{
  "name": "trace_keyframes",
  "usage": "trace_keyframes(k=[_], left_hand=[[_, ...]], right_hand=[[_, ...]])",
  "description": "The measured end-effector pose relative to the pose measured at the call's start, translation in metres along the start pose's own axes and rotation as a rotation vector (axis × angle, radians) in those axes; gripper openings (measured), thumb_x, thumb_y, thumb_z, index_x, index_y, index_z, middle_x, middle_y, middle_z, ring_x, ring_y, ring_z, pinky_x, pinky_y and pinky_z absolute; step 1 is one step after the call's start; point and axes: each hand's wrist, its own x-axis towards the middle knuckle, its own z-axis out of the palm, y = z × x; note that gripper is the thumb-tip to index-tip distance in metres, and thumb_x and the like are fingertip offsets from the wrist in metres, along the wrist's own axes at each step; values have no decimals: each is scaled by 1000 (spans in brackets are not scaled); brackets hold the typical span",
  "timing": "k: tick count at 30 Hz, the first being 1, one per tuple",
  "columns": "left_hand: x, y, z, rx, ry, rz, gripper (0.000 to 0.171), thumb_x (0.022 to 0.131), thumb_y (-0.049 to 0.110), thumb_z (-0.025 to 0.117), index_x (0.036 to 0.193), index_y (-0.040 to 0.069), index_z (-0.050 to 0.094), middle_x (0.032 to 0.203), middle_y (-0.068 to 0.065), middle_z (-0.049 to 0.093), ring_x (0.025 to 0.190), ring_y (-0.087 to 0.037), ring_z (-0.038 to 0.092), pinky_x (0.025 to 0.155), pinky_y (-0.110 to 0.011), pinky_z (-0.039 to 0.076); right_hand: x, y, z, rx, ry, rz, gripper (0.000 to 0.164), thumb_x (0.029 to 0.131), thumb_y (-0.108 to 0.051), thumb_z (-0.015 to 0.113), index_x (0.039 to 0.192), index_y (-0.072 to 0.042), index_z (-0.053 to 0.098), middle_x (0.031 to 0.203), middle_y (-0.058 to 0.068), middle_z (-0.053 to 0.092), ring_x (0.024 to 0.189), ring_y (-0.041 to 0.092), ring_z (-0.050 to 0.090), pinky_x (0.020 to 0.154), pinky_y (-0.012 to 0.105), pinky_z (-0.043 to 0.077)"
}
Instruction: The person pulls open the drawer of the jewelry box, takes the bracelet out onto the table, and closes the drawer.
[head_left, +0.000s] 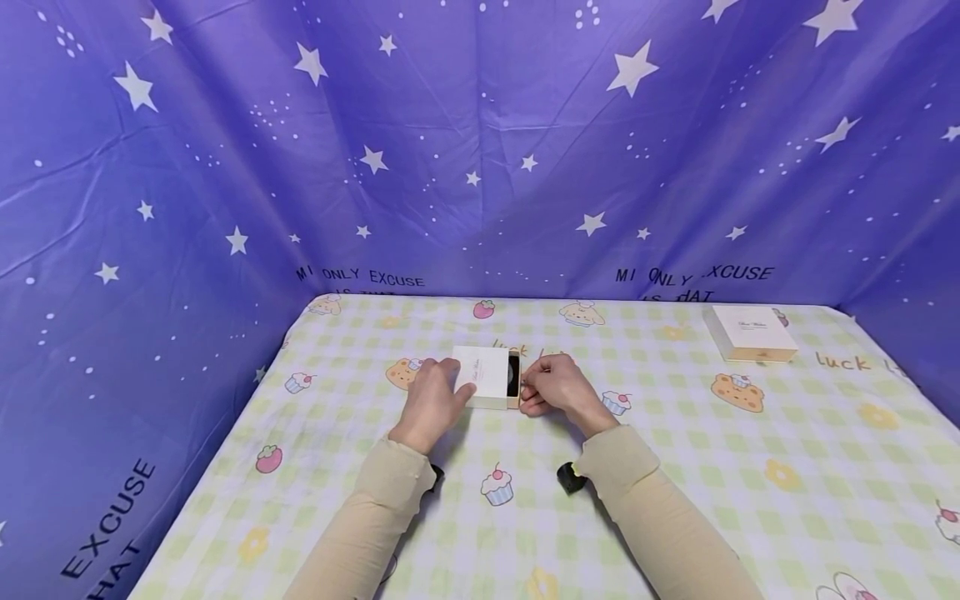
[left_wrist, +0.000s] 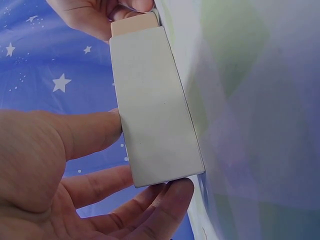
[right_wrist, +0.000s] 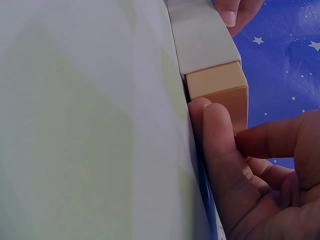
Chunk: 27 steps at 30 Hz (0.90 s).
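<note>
A white drawer-style gift box lies flat on the tablecloth, with small dark print on its top. My left hand holds the white sleeve at its left end, thumb at the top edge and fingers round the end. From the right end a tan drawer sticks out a short way, showing a black inside. My right hand pinches at the drawer's end face with thumb and fingertips. The spot between those fingertips is hidden.
A second box, white with a tan end, stands at the back right of the table. The checked tablecloth carries cartoon prints. A purple star-patterned curtain hangs behind and at both sides.
</note>
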Motion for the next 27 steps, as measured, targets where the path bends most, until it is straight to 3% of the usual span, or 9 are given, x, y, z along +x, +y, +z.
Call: trace_keyframes(k=[27], left_hand=[[0,1,-1,-5,-4,-4,39,84,19,74,116,-1,65,105,-20,61,96,-32,58,83,-46,48]], right_hand=[[-3,1,-9,-17,6,10,17,94,0,46,96,10,59,72,15,61,55,22,67,57,35,56]])
